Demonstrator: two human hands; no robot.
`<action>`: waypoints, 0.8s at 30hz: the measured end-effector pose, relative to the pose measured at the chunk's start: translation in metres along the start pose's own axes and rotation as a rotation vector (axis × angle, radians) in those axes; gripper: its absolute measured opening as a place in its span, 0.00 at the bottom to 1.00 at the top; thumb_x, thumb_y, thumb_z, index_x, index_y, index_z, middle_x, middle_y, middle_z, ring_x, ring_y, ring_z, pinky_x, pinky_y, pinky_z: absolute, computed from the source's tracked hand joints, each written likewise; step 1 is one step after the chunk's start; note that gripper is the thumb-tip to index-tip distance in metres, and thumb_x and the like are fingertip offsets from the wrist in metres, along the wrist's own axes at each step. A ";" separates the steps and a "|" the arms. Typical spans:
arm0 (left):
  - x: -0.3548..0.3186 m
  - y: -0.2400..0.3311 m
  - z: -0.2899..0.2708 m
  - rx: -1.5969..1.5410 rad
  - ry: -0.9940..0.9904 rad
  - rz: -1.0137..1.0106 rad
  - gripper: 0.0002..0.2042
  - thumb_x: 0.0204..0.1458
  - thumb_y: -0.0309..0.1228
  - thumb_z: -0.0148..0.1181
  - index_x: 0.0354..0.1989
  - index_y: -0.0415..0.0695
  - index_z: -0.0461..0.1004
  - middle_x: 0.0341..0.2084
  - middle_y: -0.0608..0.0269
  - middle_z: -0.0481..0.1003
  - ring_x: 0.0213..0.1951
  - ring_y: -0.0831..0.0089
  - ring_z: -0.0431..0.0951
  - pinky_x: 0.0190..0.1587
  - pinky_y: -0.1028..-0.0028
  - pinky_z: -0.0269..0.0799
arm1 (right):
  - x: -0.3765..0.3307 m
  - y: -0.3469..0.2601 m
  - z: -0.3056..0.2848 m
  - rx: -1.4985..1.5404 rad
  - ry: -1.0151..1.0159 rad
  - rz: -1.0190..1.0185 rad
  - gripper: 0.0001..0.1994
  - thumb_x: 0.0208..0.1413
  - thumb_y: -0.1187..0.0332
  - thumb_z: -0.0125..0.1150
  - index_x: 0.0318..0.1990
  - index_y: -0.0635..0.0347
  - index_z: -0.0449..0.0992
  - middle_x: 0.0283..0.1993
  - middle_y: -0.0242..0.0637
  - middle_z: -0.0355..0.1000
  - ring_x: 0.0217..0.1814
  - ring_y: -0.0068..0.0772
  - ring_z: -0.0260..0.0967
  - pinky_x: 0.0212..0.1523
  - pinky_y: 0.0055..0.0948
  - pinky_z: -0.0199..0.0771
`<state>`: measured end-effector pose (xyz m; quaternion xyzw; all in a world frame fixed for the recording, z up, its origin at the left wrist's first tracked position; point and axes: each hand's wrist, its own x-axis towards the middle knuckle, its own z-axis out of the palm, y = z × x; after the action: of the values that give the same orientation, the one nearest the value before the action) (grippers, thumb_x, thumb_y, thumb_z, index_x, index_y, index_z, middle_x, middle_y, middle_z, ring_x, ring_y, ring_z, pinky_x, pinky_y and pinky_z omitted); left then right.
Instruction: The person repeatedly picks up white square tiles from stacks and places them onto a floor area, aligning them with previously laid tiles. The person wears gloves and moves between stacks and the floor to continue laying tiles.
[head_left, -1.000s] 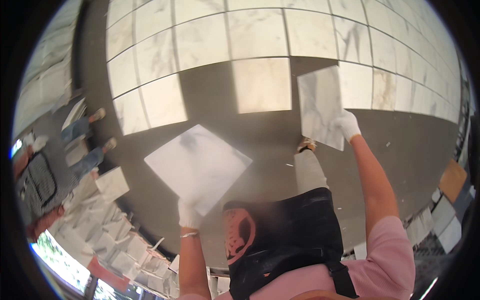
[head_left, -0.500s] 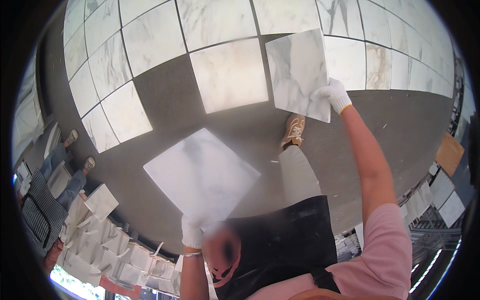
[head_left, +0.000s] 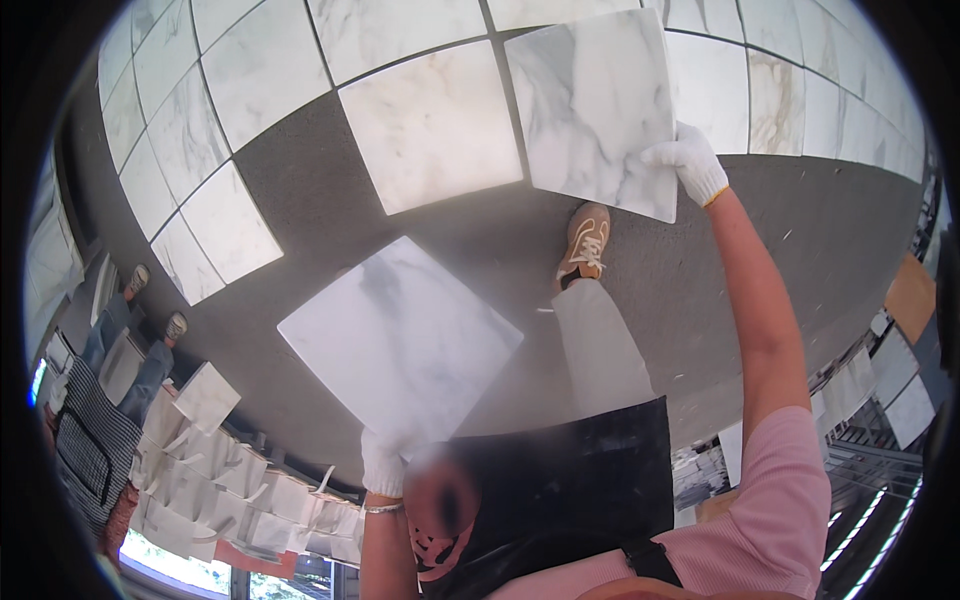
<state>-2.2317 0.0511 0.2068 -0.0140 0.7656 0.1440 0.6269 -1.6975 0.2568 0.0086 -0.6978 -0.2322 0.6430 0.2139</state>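
Observation:
Gloved in white, my left hand (head_left: 384,462) grips the near corner of a square, grey-veined marble tile (head_left: 400,335), which is raised off the floor in front of me. My right hand (head_left: 690,165), in a white glove with a yellow cuff edge, is closed on the right edge of a second marble tile (head_left: 598,115). That tile is held over the near edge of the laid rows, overlapping the spot to the right of a cream-white tile (head_left: 433,128). The fingers under both tiles are hidden; the thumb of my right hand lies on the top face.
Rows of white marble tiles (head_left: 265,62) lie on the grey floor (head_left: 690,300), with a bare gap (head_left: 305,160) left of the cream-white one. My shoe (head_left: 587,240) stands below the right tile. A person (head_left: 100,430) is at the left, near stacked wrapped slabs (head_left: 215,475).
My right hand and its tile have shifted slightly, the tile now straighter and more face-on. The floor rows have slid up and left in view. My left hand's tile has barely moved.

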 end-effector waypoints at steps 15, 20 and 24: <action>0.005 0.002 0.033 0.238 -0.026 0.053 0.26 0.45 0.21 0.62 0.56 0.30 0.68 0.44 0.56 0.76 0.44 0.64 0.80 0.47 0.69 0.79 | 0.039 0.030 -0.022 -0.055 -0.079 -0.030 0.25 0.46 0.68 0.72 0.52 0.71 0.78 0.45 0.39 0.80 0.46 0.29 0.77 0.52 0.30 0.76; 0.009 0.013 0.049 0.031 0.019 -0.080 0.25 0.46 0.20 0.61 0.57 0.31 0.68 0.45 0.57 0.76 0.44 0.65 0.80 0.47 0.68 0.80 | 0.083 0.078 -0.055 -0.133 0.157 0.004 0.28 0.52 0.60 0.71 0.56 0.70 0.76 0.53 0.41 0.78 0.53 0.30 0.74 0.56 0.30 0.72; 0.019 0.013 0.060 -0.021 0.074 -0.082 0.28 0.47 0.22 0.63 0.60 0.31 0.66 0.48 0.53 0.76 0.46 0.62 0.80 0.48 0.67 0.78 | 0.129 0.114 -0.070 -0.320 0.317 0.051 0.31 0.55 0.51 0.68 0.57 0.69 0.75 0.54 0.44 0.77 0.57 0.33 0.72 0.59 0.32 0.70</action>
<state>-2.1813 0.0812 0.1811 -0.0574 0.7856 0.1255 0.6032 -1.6141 0.2426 -0.1565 -0.8207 -0.2770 0.4856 0.1177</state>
